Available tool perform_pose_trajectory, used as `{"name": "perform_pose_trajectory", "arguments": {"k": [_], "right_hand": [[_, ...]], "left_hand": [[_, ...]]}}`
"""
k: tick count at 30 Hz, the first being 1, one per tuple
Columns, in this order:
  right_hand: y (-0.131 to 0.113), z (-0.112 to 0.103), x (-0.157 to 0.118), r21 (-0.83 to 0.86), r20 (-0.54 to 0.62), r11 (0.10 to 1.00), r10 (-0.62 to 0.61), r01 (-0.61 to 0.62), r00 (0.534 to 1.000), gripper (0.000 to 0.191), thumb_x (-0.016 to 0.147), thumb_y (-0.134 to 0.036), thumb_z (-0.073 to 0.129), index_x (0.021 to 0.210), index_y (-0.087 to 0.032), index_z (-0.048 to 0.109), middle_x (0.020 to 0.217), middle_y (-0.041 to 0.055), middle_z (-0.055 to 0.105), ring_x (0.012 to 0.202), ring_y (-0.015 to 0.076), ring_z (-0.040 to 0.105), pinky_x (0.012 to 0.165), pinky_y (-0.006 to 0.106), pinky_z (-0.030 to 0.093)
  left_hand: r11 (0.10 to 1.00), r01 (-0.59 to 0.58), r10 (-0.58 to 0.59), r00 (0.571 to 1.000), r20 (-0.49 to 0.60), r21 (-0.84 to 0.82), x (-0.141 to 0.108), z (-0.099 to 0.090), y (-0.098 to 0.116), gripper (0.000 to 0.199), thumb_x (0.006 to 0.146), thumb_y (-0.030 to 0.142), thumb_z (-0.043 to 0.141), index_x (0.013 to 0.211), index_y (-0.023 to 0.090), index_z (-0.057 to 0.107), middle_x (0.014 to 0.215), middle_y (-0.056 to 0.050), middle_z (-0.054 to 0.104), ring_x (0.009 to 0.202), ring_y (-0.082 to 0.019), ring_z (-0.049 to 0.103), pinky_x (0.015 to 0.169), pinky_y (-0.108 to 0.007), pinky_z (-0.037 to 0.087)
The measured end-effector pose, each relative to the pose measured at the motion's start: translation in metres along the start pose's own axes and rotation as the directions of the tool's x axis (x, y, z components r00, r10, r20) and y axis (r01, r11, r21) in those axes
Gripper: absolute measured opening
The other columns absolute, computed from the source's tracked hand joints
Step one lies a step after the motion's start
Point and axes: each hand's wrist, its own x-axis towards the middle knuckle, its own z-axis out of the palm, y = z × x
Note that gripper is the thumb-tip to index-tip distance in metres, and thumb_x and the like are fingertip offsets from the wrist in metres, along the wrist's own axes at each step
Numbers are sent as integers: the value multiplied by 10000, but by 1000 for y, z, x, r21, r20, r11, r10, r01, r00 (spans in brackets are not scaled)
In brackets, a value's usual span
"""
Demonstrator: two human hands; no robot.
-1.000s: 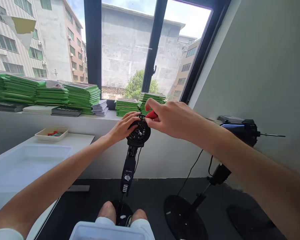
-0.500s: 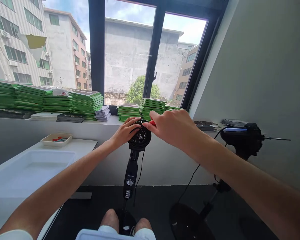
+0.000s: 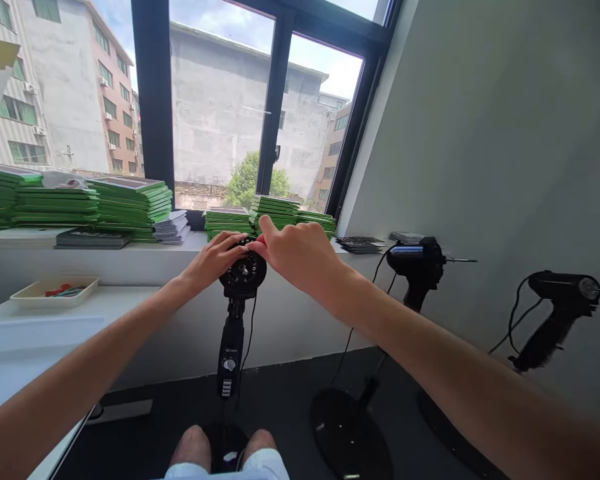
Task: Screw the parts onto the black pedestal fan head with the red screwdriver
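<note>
A black fan motor head (image 3: 243,272) with a round face stands upright on a black stand (image 3: 229,360) in front of me. My left hand (image 3: 214,260) lies on the upper left of the round face, its fingers spread over the rim. My right hand (image 3: 293,252) is closed around a small red tool (image 3: 261,240) at the top right of the same part. Most of the tool is hidden by my fingers, and its tip cannot be made out.
Green packs (image 3: 130,203) are stacked along the window sill. A tray (image 3: 55,293) with red items is on the white table at left. Two more black fan heads (image 3: 415,263) (image 3: 565,307) stand at right, cables hanging, above round bases (image 3: 350,433).
The view has turned to the right, so another fan head now shows at the far right. Both hands stay at the top of the fan head, and the right hand keeps the red tool.
</note>
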Motion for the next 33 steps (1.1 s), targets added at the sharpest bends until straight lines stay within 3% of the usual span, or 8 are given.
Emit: {"name": "perform_pose_trajectory", "arguments": {"k": [3,7,13,18,22,27,30,33], "right_hand": [[-1,1,-1,55,-15,998,20,-19,1000,448,1002,-462,333,1014,-146,651,644,95,662,636,209,617,565,317,321],[1,0,1,226,-4,971,-82,80,997,423,962,-340,418,1325,-127,459,713,49,695,548,152,548,527,288,307],[0,-4,4,-52,-55,996,70,-73,996,449,1010,-424,278,1014,-145,630,622,102,655,619,222,620,540,311,290],[-2,-3,5,86,6,995,-56,55,998,379,982,-354,393,1276,-134,486,692,51,699,535,167,578,500,275,264],[0,0,7,-133,-67,988,66,-74,996,449,1027,-421,261,1110,-133,594,576,79,631,562,212,618,503,281,245],[4,-1,10,-5,4,999,-45,45,999,441,1005,-392,308,1301,-121,491,574,27,625,459,171,528,465,275,242],[4,-2,10,-145,-31,988,55,-59,998,498,1026,-415,208,1150,-118,588,553,70,606,504,200,563,483,290,244],[4,-2,11,-45,-1,999,17,-17,1000,402,1005,-414,317,1173,-139,557,608,54,642,516,179,567,492,282,264]], "left_hand": [[1000,3,-3,1000,-14,2,-1,-1,2,239,1008,273,474,1192,240,624,1279,-117,664,1179,-270,589,957,-514,596],[1000,9,-9,1000,7,23,0,-3,4,200,1004,271,484,1118,220,640,1297,-117,649,1188,-273,577,991,-511,575],[999,14,-13,1000,-10,36,2,-1,4,195,1004,252,483,1124,228,635,1271,-101,645,1209,-256,561,1004,-481,576],[998,7,-7,1000,-12,61,5,0,3,183,1007,254,475,1096,212,630,1299,-114,635,1224,-256,557,1018,-478,569],[996,4,-3,1000,-5,87,6,0,2,186,1004,261,491,1118,187,618,1267,-131,653,1197,-257,570,996,-468,573],[997,3,-3,1000,-8,81,6,1,1,163,996,241,508,1096,194,627,1289,-132,642,1213,-248,567,1006,-455,567],[994,-9,12,999,-32,108,6,2,0,159,995,233,510,1089,193,632,1266,-129,647,1191,-248,577,985,-455,580],[991,-21,26,999,-37,130,6,3,0,172,997,235,506,1118,195,622,1275,-122,644,1189,-248,575,990,-454,581]]}}
